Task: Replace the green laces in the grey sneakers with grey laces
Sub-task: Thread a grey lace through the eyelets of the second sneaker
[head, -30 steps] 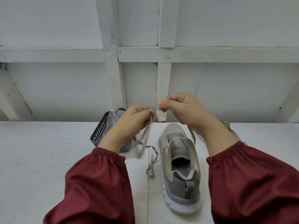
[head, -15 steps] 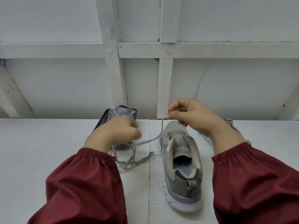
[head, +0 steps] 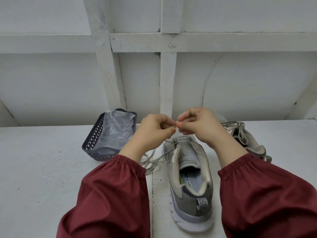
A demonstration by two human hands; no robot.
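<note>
Sneakers: two, near sneaker (head: 188,194), far sneaker (head: 248,141). One grey lace (head: 151,163), pinched in left hand (head: 154,130), right hand (head: 199,126) grip. One basket (head: 96,152).

White-painted panel wall (head: 51,86) with crossing timber battens (head: 168,79) — scuffed white tabletop (head: 37,172) below, flat even light
</note>
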